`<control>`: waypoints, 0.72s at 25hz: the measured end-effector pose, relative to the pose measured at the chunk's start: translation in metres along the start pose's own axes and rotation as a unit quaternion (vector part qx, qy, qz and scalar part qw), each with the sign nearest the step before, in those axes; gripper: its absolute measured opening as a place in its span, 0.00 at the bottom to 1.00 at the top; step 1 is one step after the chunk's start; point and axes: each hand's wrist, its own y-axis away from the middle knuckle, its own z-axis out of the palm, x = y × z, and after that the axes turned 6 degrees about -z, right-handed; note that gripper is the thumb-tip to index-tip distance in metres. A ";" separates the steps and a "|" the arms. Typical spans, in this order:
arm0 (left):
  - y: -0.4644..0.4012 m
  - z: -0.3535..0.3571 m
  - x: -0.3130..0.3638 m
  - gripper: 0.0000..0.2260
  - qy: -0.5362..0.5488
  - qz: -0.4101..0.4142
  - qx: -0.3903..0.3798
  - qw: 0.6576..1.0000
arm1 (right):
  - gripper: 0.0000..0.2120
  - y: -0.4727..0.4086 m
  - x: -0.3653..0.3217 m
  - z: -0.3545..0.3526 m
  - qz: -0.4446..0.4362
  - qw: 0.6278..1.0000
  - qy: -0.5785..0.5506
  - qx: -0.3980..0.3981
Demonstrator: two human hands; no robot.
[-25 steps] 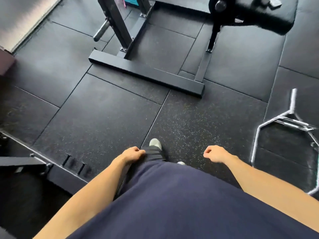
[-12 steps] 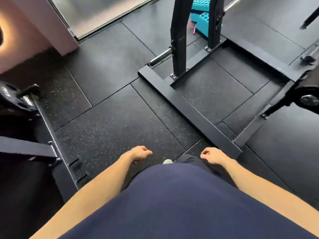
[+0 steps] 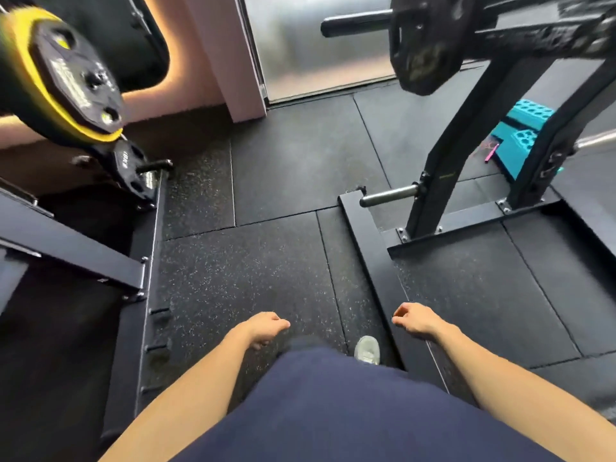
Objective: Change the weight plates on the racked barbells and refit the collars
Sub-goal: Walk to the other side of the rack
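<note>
While both the left hand (image 3: 263, 328) and the right hand (image 3: 415, 320) hang loosely curled and hold nothing, the black weight plate (image 3: 425, 45) sits on its racked bar far above the right fingers (image 3: 398, 319), well apart.

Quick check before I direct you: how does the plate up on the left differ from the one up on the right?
The left plate has a yellow rim around a black centre; the right plate is all black. The left plate looks larger in frame and shows its face with printed markings; the right plate's face is too blurred to read. A bare black sleeve sticks out beyond the right plate; no such sleeve shows beyond the left plate. Both sit raised off the floor, untouched by either hand.
</note>
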 end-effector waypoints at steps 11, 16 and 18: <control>-0.070 -0.063 0.070 0.13 0.073 -0.072 0.002 0.995 | 0.08 -0.173 -0.060 -0.138 -0.073 0.982 0.145 -0.097; -0.108 -0.134 0.088 0.16 0.178 -0.110 0.020 0.978 | 0.13 -0.266 -0.161 -0.199 -0.152 0.947 0.258 -0.120; -0.109 -0.158 0.091 0.14 0.211 -0.121 0.039 0.969 | 0.15 -0.289 -0.204 -0.218 -0.194 0.927 0.294 -0.126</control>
